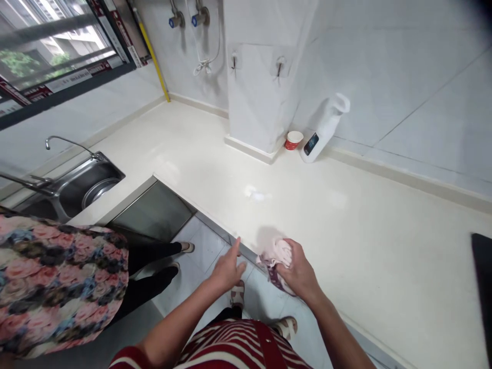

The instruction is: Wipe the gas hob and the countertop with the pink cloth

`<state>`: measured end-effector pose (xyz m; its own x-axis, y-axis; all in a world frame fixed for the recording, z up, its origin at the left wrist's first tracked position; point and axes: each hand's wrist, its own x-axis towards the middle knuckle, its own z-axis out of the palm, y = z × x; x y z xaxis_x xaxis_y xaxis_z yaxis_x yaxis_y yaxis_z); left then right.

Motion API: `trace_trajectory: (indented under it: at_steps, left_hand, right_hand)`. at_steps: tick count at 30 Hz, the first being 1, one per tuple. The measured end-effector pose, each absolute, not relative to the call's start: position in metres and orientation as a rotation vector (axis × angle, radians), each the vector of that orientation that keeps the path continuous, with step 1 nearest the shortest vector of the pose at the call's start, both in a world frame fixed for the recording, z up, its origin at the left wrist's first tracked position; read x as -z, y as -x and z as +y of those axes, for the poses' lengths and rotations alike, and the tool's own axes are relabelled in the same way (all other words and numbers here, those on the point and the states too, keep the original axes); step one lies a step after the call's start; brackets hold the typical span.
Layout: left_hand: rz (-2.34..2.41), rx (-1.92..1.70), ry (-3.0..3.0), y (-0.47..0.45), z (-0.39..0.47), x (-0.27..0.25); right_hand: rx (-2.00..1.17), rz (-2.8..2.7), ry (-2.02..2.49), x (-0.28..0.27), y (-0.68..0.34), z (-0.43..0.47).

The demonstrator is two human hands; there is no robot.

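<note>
Bunched up in my right hand [298, 269] is a cloth [280, 253], pale pink with a darker patterned part hanging down. The hand's fingers and thumb are closed round it, over the front edge of the cream countertop [369, 241]. To the left of the cloth, my left hand [229, 266] holds nothing. Its index finger points forward toward the counter edge and its thumb stands apart.
A person in a floral top [65, 282] stands at the left by the steel sink [73, 189]. Against the back wall are a red paper cup [293, 140] and a white jug-like container [323, 133]. A dark flat object [482, 277] lies at the far right.
</note>
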<state>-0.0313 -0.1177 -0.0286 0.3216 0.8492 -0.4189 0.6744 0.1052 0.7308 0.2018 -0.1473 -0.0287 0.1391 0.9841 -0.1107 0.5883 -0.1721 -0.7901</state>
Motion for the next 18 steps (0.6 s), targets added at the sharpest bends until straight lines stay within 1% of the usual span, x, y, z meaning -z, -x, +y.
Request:
trace_trajectory:
  at_steps: [4, 6, 14, 18]
  left_hand:
    - [1.587, 0.195, -2.000, 0.039, -0.088, 0.030]
    - [1.586, 0.313, -2.115, 0.035, -0.079, 0.029]
    - [1.596, 0.321, -2.236, 0.036, -0.083, 0.030]
    - [1.585, 0.225, -2.197, 0.036, -0.083, 0.025]
  right_hand:
    - [-0.574, -1.692, 1.876, 0.045, -0.200, -0.139]
    - [-0.502, -1.686, 1.886, 0.054, -0.197, -0.138]
    - [-0.495, -1.578, 1.912, 0.064, -0.194, -0.140]
    - [-0.477, -1.551, 1.909, 0.065, -0.192, -0.140]
